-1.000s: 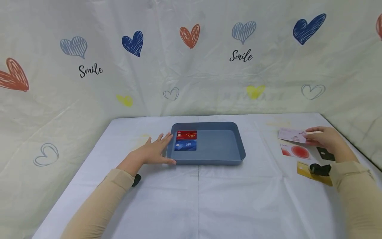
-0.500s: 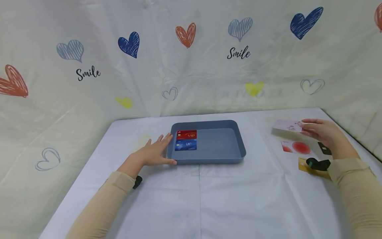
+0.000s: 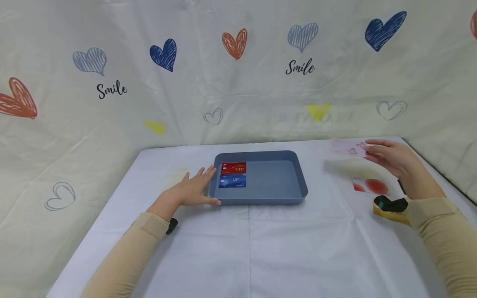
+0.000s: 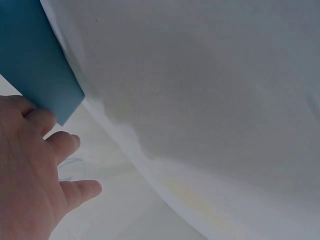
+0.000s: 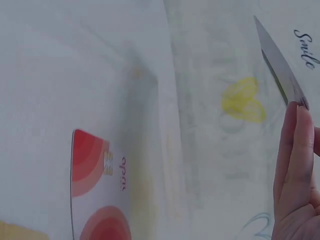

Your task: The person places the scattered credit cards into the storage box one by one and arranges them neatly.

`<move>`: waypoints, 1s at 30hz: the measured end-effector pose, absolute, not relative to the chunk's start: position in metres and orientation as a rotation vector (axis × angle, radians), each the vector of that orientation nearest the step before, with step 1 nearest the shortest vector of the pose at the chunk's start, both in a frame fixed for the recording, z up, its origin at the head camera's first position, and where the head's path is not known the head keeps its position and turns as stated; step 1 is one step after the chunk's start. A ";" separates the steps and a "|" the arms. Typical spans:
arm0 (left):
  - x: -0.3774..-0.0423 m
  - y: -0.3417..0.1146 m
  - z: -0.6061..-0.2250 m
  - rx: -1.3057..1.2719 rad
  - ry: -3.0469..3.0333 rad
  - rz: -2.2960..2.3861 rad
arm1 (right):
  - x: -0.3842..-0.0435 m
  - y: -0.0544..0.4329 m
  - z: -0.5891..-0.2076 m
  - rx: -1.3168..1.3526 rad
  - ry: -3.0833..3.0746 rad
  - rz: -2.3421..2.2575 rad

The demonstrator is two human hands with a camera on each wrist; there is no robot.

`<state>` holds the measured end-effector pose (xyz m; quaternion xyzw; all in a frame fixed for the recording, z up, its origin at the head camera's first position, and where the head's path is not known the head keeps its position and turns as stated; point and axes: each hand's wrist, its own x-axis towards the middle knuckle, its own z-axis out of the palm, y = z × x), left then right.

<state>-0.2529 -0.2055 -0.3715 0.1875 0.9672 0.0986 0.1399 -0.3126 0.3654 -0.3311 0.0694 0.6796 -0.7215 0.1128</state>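
My right hand point(image 3: 395, 159) pinches a pale pink card point(image 3: 346, 147) by its right end, raised over the white table. In the right wrist view that card point(image 5: 280, 65) shows nearly edge-on between fingers and thumb. Spread fingers of my left hand point(image 3: 188, 190) rest along the left side of a blue-grey tray point(image 3: 275, 201), whose corner point(image 4: 55, 75) fills the upper left of the left wrist view. Inside the tray, at its left, a red VIP card point(image 3: 233, 168) lies above a blue VIP card point(image 3: 232, 181).
Below the right hand lies a white card with red circles point(image 3: 372, 186). A gold card point(image 3: 391, 215) sits nearer, partly covered by the black wrist camera point(image 3: 390, 203). A dark card point(image 3: 401, 186) is mostly hidden behind the hand. A heart-printed curtain point(image 3: 261, 91) stands behind the table.
My right hand has lifted the pink card off the table and carried it up and to the left. The left hand stays at the tray.
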 end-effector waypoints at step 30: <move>-0.253 -0.208 -0.371 0.562 2.806 0.283 | -0.294 0.272 -0.309 -0.048 1.960 -2.038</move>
